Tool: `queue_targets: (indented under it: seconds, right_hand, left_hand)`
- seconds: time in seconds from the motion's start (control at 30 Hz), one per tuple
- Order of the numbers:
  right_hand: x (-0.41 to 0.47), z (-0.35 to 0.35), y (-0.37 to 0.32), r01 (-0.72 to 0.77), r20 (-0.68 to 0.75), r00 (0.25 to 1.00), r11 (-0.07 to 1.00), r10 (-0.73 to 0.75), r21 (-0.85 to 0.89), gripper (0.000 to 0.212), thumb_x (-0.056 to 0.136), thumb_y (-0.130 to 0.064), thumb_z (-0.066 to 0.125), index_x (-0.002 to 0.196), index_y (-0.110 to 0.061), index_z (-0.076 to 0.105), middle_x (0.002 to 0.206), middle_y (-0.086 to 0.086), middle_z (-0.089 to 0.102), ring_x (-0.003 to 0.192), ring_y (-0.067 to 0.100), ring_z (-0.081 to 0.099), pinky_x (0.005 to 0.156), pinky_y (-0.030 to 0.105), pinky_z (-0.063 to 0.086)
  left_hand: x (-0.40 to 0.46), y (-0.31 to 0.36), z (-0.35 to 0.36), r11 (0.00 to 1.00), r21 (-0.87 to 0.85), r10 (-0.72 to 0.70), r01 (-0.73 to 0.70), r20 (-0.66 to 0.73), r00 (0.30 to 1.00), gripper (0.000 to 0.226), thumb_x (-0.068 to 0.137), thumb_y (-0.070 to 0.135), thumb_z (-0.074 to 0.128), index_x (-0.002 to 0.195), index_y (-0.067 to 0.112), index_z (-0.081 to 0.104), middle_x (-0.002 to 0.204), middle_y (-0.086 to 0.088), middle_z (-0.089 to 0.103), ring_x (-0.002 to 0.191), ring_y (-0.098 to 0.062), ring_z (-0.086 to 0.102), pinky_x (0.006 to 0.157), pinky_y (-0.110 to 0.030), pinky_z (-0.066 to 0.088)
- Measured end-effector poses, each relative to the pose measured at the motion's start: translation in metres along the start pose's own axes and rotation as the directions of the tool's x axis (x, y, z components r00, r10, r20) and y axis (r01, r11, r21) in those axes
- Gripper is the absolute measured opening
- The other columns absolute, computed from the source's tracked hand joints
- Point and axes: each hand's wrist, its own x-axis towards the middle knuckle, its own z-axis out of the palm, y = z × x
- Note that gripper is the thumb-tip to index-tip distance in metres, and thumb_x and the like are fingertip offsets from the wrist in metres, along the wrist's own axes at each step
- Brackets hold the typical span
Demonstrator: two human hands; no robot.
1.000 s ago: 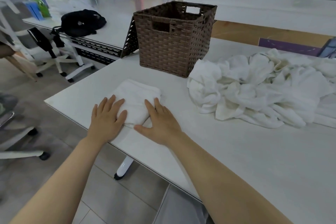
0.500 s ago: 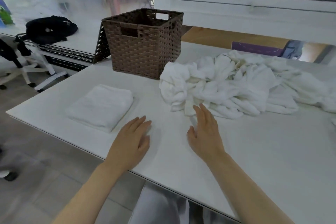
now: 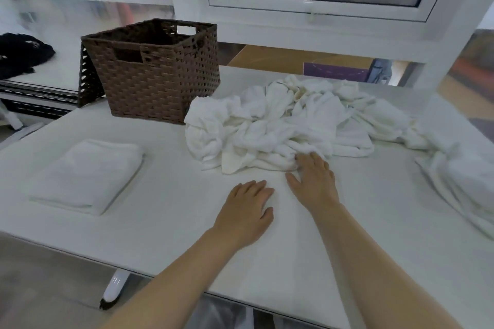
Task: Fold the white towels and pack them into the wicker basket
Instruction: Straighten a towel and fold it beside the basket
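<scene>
A folded white towel [image 3: 88,175] lies flat on the white table [image 3: 171,238] at the left. Behind it stands the brown wicker basket [image 3: 157,80], its inside looking dark. A heap of crumpled white towels [image 3: 280,125] sprawls across the middle of the table beside the basket. My right hand [image 3: 314,181] is flat with fingers straight, its fingertips touching the heap's near edge. My left hand [image 3: 247,212] rests palm down on the bare tabletop, just left of the right hand and apart from any towel.
More loose white towel [image 3: 459,189] trails off at the right edge of the table. A black bag [image 3: 22,53] sits on another table at the far left. A white window frame [image 3: 318,12] rises behind the table.
Both hands left the folded towel and moved right. The right hand has reached the crumpled heap; the left hand followed onto bare tabletop. The view swung right.
</scene>
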Motion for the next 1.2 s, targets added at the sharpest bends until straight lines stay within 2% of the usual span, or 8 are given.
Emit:
queue_targets:
  seconds: [0.17, 0.4, 0.6, 0.77, 0.9, 1.0, 1.1, 1.2]
  right_hand:
    - [0.018, 0.003, -0.002, 0.067, -0.139, 0.988, 0.997, -0.072, -0.041, 0.029, 0.091, -0.034, 0.057, 0.116, -0.022, 0.065, 0.119, 0.005, 0.05, 0.109, 0.029, 0.045, 0.089, 0.039, 0.038]
    - [-0.018, -0.013, -0.001, 0.33, -0.368, 0.902, 0.91, -0.225, 0.251, 0.022, 0.089, -0.023, 0.044, 0.096, -0.011, 0.061, 0.107, -0.001, 0.057, 0.101, 0.019, 0.049, 0.089, 0.033, 0.041]
    - [-0.066, -0.032, 0.002, 0.18, -0.184, 0.979, 0.785, -0.086, 0.593, 0.009, 0.098, -0.025, 0.041, 0.091, -0.03, 0.044, 0.056, -0.01, 0.046, 0.053, 0.01, 0.045, 0.049, 0.02, 0.031]
    - [-0.081, -0.042, 0.005, 0.079, -0.118, 0.993, 0.626, 0.021, 0.776, 0.012, 0.096, -0.029, 0.056, 0.096, -0.033, 0.045, 0.079, 0.0, 0.055, 0.063, 0.014, 0.05, 0.058, 0.033, 0.042]
    - [-0.097, -0.05, 0.011, 0.16, -0.062, 0.979, 0.542, -0.194, 0.825, 0.031, 0.082, -0.012, 0.051, 0.11, -0.024, 0.043, 0.092, -0.01, 0.049, 0.081, 0.01, 0.048, 0.07, 0.021, 0.042]
    - [-0.097, -0.044, 0.012, 0.133, 0.009, 0.979, 0.67, -0.204, 0.731, 0.049, 0.076, -0.002, 0.044, 0.11, -0.037, 0.041, 0.091, -0.017, 0.049, 0.081, 0.009, 0.048, 0.068, 0.017, 0.039]
    - [-0.095, -0.036, 0.01, 0.166, -0.022, 0.982, 0.803, -0.188, 0.573, 0.046, 0.079, -0.004, 0.046, 0.109, -0.039, 0.044, 0.092, -0.022, 0.049, 0.079, 0.006, 0.049, 0.064, 0.016, 0.035]
    - [-0.095, -0.039, 0.008, 0.179, -0.043, 0.981, 0.811, -0.187, 0.557, 0.034, 0.082, -0.01, 0.049, 0.104, -0.036, 0.047, 0.096, -0.021, 0.052, 0.084, 0.007, 0.052, 0.066, 0.016, 0.039]
  left_hand:
    - [0.03, -0.007, 0.006, 0.98, -0.113, -0.18, 0.164, -0.151, 0.972, 0.063, 0.092, 0.034, 0.05, 0.148, 0.017, 0.029, 0.157, -0.007, 0.021, 0.145, -0.026, 0.021, 0.113, -0.041, 0.03]
    - [0.038, -0.024, 0.005, 0.967, -0.203, -0.23, 0.152, -0.45, 0.863, 0.087, 0.081, 0.024, 0.071, 0.151, 0.016, 0.021, 0.16, -0.01, 0.017, 0.147, -0.028, 0.017, 0.117, -0.043, 0.027]
    - [0.039, -0.029, 0.011, 0.974, -0.215, -0.134, 0.064, -0.328, 0.935, 0.09, 0.083, 0.049, 0.068, 0.154, 0.026, 0.018, 0.152, 0.002, 0.036, 0.14, -0.021, 0.033, 0.114, -0.038, 0.031]
    - [0.032, -0.02, 0.004, 0.953, -0.303, -0.143, 0.032, -0.352, 0.925, 0.058, 0.087, 0.035, 0.069, 0.137, 0.029, 0.041, 0.116, 0.011, 0.06, 0.1, -0.012, 0.06, 0.076, -0.022, 0.043]
    - [0.024, -0.014, -0.009, 0.803, -0.582, -0.348, 0.125, -0.288, 0.892, 0.028, 0.09, 0.032, 0.064, 0.114, 0.036, 0.049, 0.086, 0.014, 0.063, 0.074, -0.003, 0.06, 0.06, -0.022, 0.041]
    - [0.022, -0.018, -0.013, 0.675, -0.718, -0.518, 0.168, -0.3, 0.801, 0.015, 0.093, 0.027, 0.058, 0.106, 0.032, 0.053, 0.091, 0.012, 0.064, 0.083, -0.007, 0.062, 0.064, -0.026, 0.045]
    - [0.022, -0.02, -0.01, 0.817, -0.538, -0.494, 0.207, -0.468, 0.733, 0.029, 0.088, 0.006, 0.057, 0.115, 0.017, 0.056, 0.11, 0.0, 0.056, 0.105, -0.024, 0.053, 0.085, -0.038, 0.046]
    - [0.02, -0.01, -0.006, 0.965, -0.238, -0.234, 0.11, -0.593, 0.771, 0.057, 0.07, -0.006, 0.063, 0.124, 0.012, 0.053, 0.123, -0.009, 0.05, 0.117, -0.029, 0.045, 0.1, -0.042, 0.034]
